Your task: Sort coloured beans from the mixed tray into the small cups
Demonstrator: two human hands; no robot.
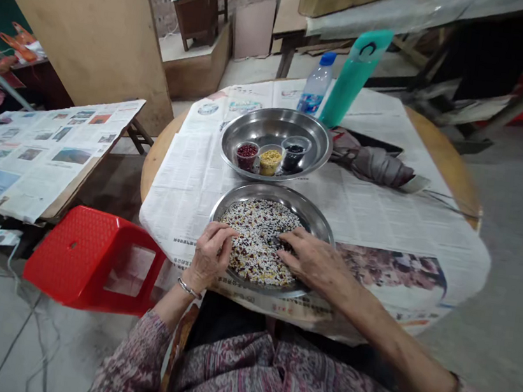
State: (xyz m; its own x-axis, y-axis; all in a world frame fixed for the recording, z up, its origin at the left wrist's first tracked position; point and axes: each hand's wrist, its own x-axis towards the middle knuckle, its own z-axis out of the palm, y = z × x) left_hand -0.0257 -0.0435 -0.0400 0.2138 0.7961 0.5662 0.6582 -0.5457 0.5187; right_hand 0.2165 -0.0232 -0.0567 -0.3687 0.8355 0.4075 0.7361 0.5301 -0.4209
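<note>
A steel basin [323, 223] in front of me holds a layer of mixed grains and beans [255, 240], white, dark red, black and yellow. My left hand [212, 250], with a bangle at the wrist, is at the basin's left edge. Its fingers are curled in, and what they hold, if anything, is hidden. Over the right part of the mix is my right hand [304, 256], thumb and forefinger apart, fingertips at the grains. Behind stands a second steel basin [246, 123] with cups of red beans [247, 155], yellow grains [270, 160] and black beans [292, 156].
Newspaper [185, 192] covers the round table. At its back stand a water bottle [316, 84] and a teal bottle [357, 77], near a folded grey umbrella [376, 165]. A red stool [90, 250] and a newspaper-covered table [49, 155] are on the left.
</note>
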